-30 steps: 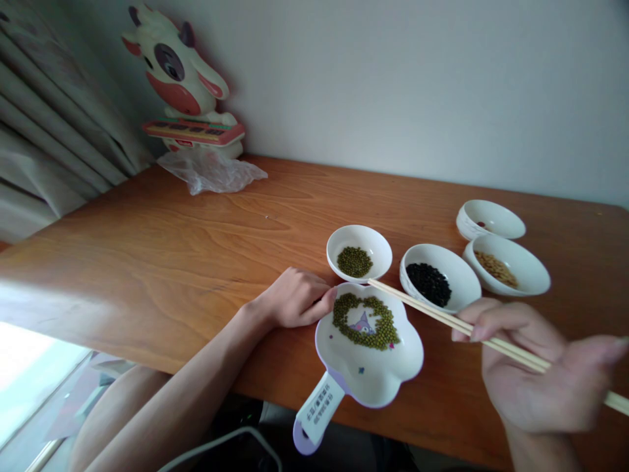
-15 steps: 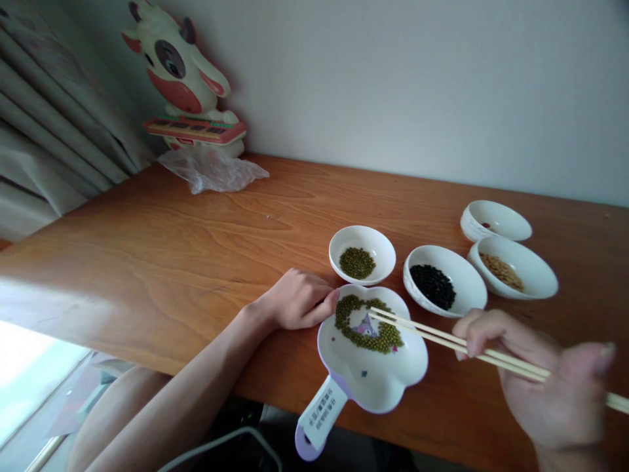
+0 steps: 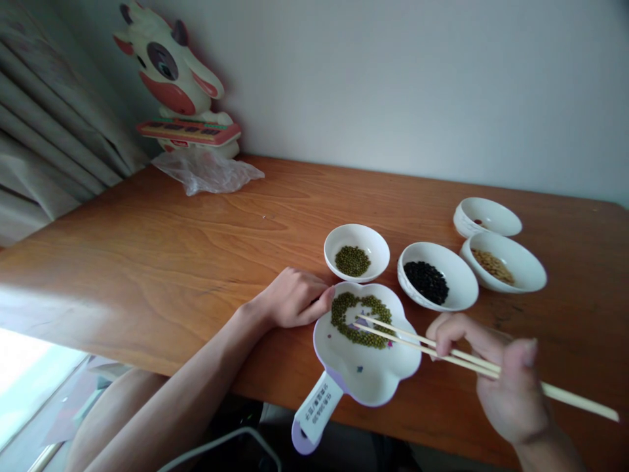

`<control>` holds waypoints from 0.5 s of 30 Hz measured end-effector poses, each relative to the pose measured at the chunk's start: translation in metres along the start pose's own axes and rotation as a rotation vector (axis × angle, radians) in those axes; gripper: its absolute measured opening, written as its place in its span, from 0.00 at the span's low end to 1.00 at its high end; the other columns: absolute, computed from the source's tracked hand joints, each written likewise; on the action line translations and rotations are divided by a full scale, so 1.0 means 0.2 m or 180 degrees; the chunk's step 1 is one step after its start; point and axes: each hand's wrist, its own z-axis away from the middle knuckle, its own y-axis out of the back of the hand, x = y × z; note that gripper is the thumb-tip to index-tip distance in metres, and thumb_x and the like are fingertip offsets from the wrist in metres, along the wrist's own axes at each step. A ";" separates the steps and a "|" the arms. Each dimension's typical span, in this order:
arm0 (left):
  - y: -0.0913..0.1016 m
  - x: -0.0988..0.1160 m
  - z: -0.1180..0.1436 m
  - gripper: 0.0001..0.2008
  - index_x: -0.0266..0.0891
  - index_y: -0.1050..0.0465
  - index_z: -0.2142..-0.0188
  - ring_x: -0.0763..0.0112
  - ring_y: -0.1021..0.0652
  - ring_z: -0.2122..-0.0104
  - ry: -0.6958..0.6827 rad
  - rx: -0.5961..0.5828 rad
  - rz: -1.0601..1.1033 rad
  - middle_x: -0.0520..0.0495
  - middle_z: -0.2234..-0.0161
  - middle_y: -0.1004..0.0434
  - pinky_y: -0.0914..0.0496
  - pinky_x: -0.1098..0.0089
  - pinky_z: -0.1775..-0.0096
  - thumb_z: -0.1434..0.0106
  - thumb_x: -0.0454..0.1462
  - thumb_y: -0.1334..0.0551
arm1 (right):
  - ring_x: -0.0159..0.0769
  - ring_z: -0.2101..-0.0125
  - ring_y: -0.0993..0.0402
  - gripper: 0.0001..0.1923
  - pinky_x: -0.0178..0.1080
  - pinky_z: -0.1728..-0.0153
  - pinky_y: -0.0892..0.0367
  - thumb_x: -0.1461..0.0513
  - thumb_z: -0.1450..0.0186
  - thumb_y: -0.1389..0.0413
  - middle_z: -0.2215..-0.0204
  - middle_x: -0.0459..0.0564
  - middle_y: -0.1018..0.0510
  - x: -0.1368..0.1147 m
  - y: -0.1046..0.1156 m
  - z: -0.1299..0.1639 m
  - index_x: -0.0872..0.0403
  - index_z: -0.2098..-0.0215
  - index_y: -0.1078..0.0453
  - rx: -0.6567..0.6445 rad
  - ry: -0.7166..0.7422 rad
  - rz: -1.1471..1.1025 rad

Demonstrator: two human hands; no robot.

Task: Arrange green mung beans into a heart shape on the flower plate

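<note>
Your left hand and right hand are bare, no rings or watch, forearms uncovered too, nails short and plain.

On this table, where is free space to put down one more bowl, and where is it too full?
Bare wood lies on the table between the plastic bag and the left hand, and behind the green-bean bowl toward the wall. It is crowded on the right: four bowls, the flower-shaped dish, and the right hand with chopsticks.
</note>
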 end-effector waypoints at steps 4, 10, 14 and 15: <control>0.00 0.00 0.00 0.23 0.38 0.35 0.74 0.74 0.28 0.75 -0.0016 0.0042 -0.0034 0.48 0.74 0.26 0.40 0.69 0.71 0.23 0.41 0.54 | 0.41 0.68 0.31 0.43 0.43 0.62 0.38 0.34 0.34 0.79 0.72 0.47 0.27 0.03 0.01 0.01 0.47 0.70 0.31 -0.0030 -0.0002 0.0002; 0.00 0.00 0.01 0.23 0.38 0.34 0.74 0.73 0.27 0.75 -0.0060 0.0057 -0.0046 0.48 0.74 0.26 0.40 0.69 0.71 0.23 0.41 0.54 | 0.41 0.68 0.31 0.41 0.43 0.61 0.38 0.36 0.32 0.76 0.73 0.47 0.27 0.02 0.00 0.01 0.47 0.71 0.30 0.0050 0.0003 -0.0043; 0.00 0.00 0.00 0.23 0.38 0.35 0.74 0.73 0.27 0.75 -0.0017 0.0033 -0.0039 0.48 0.74 0.26 0.40 0.69 0.71 0.23 0.41 0.55 | 0.41 0.69 0.31 0.41 0.42 0.64 0.38 0.34 0.32 0.74 0.74 0.47 0.26 -0.01 -0.01 0.01 0.47 0.72 0.29 0.0169 0.0078 -0.0068; 0.00 0.00 0.00 0.23 0.38 0.35 0.74 0.73 0.27 0.75 -0.0006 0.0028 -0.0043 0.48 0.74 0.26 0.40 0.69 0.71 0.23 0.41 0.55 | 0.41 0.69 0.31 0.41 0.42 0.64 0.37 0.34 0.33 0.74 0.74 0.47 0.26 -0.02 0.00 0.01 0.47 0.72 0.29 0.0197 0.0070 -0.0077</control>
